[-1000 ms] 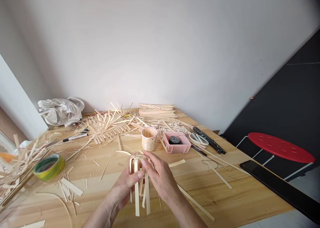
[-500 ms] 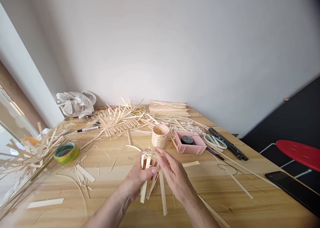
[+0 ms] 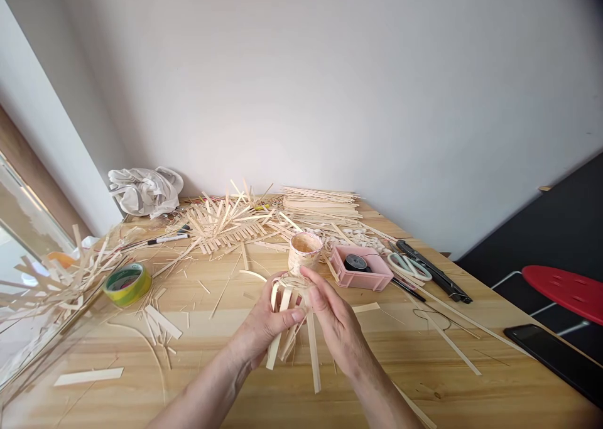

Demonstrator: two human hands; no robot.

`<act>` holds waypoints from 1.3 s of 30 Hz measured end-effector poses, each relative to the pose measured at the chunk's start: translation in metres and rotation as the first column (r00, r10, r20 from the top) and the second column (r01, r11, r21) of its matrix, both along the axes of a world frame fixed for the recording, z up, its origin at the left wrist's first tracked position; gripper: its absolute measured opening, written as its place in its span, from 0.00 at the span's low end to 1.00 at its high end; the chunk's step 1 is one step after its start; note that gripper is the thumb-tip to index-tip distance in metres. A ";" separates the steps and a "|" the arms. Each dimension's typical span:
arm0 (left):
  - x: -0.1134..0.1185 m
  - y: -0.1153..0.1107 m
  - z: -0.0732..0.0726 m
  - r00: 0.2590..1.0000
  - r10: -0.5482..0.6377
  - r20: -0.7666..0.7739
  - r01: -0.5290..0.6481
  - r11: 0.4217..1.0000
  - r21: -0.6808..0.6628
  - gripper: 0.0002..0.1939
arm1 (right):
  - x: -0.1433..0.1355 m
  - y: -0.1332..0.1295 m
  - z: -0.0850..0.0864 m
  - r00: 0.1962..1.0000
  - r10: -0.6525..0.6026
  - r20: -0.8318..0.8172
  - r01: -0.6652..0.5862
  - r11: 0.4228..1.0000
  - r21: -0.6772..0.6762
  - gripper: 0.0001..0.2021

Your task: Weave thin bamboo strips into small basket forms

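Note:
Between both hands is a partly woven bamboo basket (image 3: 285,297), its loose flat strips hanging down toward me. My left hand (image 3: 271,322) is closed around its left side, with the thumb laid across the strips. On the right side, my right hand (image 3: 332,309) grips the upper edge with bent fingers and thumb. The fingertips behind the piece are hidden. Just beyond it stands a small finished woven cup (image 3: 305,253) with a pinkish rim.
A pink tray (image 3: 362,281) with a black spool, scissors (image 3: 409,267) and a black cutter (image 3: 436,272) lie to the right. Tape (image 3: 127,284), a pen (image 3: 168,238) and bamboo scraps lie left. Stacked strips (image 3: 320,204) line the wall. A phone (image 3: 551,353) rests by the right edge.
The basket and both hands have shifted slightly up and right in view, and its woven top now tilts a little more toward me. The grip stays on both sides.

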State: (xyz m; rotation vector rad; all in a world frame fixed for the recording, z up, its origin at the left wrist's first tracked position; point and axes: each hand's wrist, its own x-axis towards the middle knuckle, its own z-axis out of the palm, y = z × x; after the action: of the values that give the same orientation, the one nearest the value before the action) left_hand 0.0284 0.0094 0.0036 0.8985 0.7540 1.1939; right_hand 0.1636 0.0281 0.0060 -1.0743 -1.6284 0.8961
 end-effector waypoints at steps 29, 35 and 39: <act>0.005 0.005 -0.004 1.000 0.013 -0.006 -0.014 0.997 -0.077 0.27 | 0.001 -0.002 -0.002 1.000 -0.006 -0.001 0.006 0.999 -0.053 0.25; -0.004 0.007 0.001 0.999 0.010 -0.033 -0.012 0.996 -0.083 0.25 | 0.004 -0.006 0.004 0.996 0.038 -0.079 -0.043 0.998 -0.056 0.27; -0.007 0.008 -0.003 0.994 -0.054 0.091 0.064 0.992 -0.110 0.23 | 0.004 -0.011 0.012 0.995 0.078 -0.060 -0.080 0.996 -0.042 0.25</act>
State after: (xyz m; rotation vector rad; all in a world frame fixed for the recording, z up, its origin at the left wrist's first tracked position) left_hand 0.0214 0.0175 0.0008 0.7653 0.7123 1.1202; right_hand 0.1673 0.0172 0.0178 -1.0107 -1.6189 1.0106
